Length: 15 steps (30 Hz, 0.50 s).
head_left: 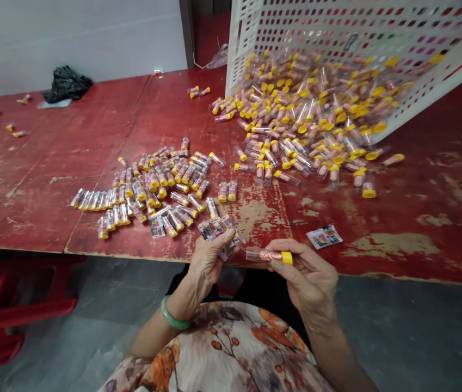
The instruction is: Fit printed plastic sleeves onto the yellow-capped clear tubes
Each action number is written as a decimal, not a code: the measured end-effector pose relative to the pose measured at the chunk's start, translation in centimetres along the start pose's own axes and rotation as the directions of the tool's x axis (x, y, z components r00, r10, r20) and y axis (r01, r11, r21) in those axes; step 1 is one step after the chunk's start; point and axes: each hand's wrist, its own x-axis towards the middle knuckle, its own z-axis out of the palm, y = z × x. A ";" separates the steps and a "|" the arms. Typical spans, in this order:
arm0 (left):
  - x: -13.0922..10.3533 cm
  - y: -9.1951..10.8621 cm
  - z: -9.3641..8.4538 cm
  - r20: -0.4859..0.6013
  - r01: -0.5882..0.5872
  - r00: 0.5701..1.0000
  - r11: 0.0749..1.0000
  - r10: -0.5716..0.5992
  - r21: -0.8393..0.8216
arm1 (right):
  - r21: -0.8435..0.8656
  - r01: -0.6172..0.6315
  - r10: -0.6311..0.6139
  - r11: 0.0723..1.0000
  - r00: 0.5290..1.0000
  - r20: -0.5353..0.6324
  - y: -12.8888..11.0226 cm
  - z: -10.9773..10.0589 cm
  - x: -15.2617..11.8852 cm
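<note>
My left hand (208, 261) is closed on a small stack of printed cards (220, 231) at the table's front edge. Between the thumb and fingers of my right hand (306, 272) lies a clear plastic tube (269, 255) with a yellow cap and pink-white contents. The tube is nearly level, its clear end pointing at the cards, and the two look close together. Just ahead of my left hand spreads a pile of tubes with printed wraps (161, 182). More printed cards (324, 237) lie on the table to the right of my right hand.
A white perforated basket (241, 49) lies tipped at the back right, with many yellow-capped tubes (291, 114) spilling onto the red table (51, 179). A black plastic bag (67, 84) sits at the back left. Red stools (30, 296) stand at the lower left.
</note>
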 end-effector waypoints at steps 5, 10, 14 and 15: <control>-0.1 -0.1 -0.1 -0.026 -0.049 0.998 0.998 0.049 -0.026 | -0.092 0.107 -0.108 0.990 0.994 -0.014 -0.7 0.6 -0.5; -0.4 0.0 0.2 -0.033 -0.030 0.999 0.998 0.028 -0.064 | -0.131 0.219 -0.222 0.967 0.975 -0.015 -1.2 1.2 -0.6; -0.7 0.1 0.4 0.022 0.033 0.999 0.993 -0.030 -0.112 | -0.193 0.318 -0.319 0.928 0.947 0.025 -1.1 1.5 -0.3; -0.8 0.2 0.4 0.045 0.050 0.998 0.990 -0.044 -0.134 | -0.219 0.351 -0.353 0.910 0.935 0.032 -1.0 1.5 -0.2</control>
